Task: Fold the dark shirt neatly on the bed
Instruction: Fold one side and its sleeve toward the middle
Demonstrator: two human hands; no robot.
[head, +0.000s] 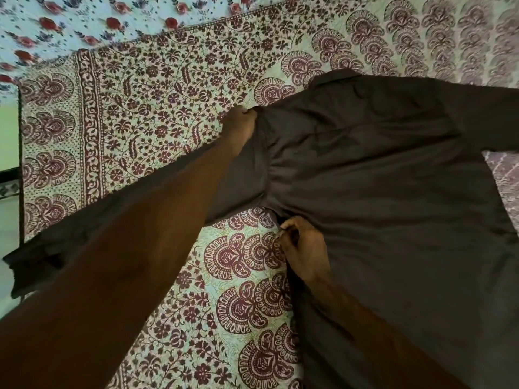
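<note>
The dark brown shirt [379, 169] lies spread on the bed, back side up, its collar toward the far side. One sleeve runs left under my left arm toward the bed's left edge; the other reaches off the right of the frame. My left hand [241, 127] is closed on the shirt's shoulder seam. My right hand [303, 248] pinches the shirt's side edge near the armpit.
The bed carries a cream cover [146, 113] printed with maroon flowers and paisleys. A white sheet with red roses [112, 21] lies at the far side. The bed's left edge [20, 164] drops to a pale floor.
</note>
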